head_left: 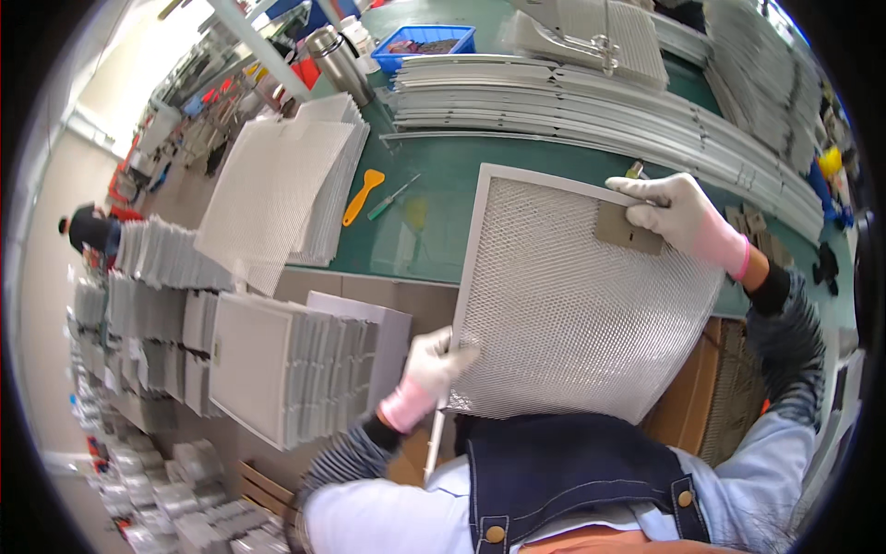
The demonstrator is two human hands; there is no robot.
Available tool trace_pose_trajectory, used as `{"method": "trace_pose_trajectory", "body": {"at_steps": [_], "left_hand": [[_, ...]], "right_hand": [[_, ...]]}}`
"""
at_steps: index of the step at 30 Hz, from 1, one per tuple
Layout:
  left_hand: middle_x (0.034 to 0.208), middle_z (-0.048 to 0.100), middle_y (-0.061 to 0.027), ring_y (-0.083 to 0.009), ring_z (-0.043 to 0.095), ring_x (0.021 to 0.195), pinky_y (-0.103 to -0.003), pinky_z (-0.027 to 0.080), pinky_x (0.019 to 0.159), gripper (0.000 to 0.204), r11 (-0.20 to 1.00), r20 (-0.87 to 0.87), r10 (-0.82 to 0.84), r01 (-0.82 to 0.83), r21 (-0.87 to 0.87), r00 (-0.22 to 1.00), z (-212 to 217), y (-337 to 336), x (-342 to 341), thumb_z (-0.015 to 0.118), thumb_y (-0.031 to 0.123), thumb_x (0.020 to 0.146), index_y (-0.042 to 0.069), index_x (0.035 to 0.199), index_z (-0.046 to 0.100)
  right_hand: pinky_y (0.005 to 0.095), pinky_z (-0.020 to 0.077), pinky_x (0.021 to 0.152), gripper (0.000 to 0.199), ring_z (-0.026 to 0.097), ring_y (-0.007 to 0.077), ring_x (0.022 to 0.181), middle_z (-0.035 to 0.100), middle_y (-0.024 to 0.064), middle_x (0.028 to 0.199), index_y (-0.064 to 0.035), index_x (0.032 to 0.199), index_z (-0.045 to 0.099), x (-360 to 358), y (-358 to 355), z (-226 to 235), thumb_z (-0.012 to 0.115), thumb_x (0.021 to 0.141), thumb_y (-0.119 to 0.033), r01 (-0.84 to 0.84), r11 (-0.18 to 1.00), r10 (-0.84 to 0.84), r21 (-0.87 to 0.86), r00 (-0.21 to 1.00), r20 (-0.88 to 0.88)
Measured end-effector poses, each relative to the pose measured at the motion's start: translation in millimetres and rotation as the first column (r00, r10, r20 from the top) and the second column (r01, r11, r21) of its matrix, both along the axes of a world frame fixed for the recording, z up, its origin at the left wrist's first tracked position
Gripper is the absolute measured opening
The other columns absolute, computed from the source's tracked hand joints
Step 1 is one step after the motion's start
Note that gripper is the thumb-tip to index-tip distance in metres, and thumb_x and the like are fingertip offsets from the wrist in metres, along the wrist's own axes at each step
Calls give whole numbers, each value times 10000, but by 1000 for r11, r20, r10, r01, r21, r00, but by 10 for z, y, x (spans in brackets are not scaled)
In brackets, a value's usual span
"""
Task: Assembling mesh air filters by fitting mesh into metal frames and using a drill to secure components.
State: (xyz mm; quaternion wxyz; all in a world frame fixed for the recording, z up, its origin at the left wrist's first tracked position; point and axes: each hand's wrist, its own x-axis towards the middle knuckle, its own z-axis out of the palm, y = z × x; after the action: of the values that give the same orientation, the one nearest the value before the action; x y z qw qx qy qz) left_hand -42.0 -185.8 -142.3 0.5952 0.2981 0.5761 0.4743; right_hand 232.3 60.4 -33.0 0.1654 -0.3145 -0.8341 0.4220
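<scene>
A square metal mesh filter panel (572,305) with a pale frame lies tilted over the near edge of the green table (434,194). My left hand (434,365), in a white glove, grips its lower left corner. My right hand (678,217), also gloved, rests on the panel's upper right corner, pressing a small flat brown plate (628,229) against the mesh.
A stack of mesh sheets (286,185) lies on the table's left. An orange scraper (362,196) and a green screwdriver (392,197) lie beside it. Long metal frame strips (591,106) run across the back. Framed filters (277,369) are stacked at lower left. A steel flask (340,63) and blue tray (429,39) stand behind. A person (88,231) stands far left.
</scene>
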Motion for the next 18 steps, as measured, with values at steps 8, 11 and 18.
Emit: {"method": "trace_pose_trajectory", "body": {"at_steps": [8, 11, 18], "left_hand": [[877, 568, 6, -51, 464, 701, -215, 422, 643, 221, 954, -129, -299, 296, -40, 946, -674, -758, -144, 517, 41, 911, 16, 1120, 586], [997, 632, -60, -101, 555, 832, -255, 462, 730, 215, 991, -226, -92, 112, 77, 970, -701, -219, -346, 469, 63, 952, -31, 1117, 571], [1064, 632, -86, -159, 581, 924, -282, 452, 829, 376, 972, 170, 66, -102, 213, 983, -826, 102, -138, 508, 256, 989, -64, 1182, 548]], "right_hand": [[283, 520, 796, 328, 654, 158, 831, 708, 127, 972, 17, 1138, 650, -509, 344, -396, 647, 843, -126, -145, 983, 157, -110, 982, 103], [293, 490, 703, 302, 604, 122, 752, 676, 90, 798, 32, 981, 678, -698, 366, -494, 649, 838, -232, -262, 963, 249, 56, 953, 175], [319, 570, 619, 335, 657, 208, 707, 635, 133, 831, 94, 1003, 600, 738, 433, -246, 707, 818, -164, 325, 772, -175, -546, 935, 309]]}}
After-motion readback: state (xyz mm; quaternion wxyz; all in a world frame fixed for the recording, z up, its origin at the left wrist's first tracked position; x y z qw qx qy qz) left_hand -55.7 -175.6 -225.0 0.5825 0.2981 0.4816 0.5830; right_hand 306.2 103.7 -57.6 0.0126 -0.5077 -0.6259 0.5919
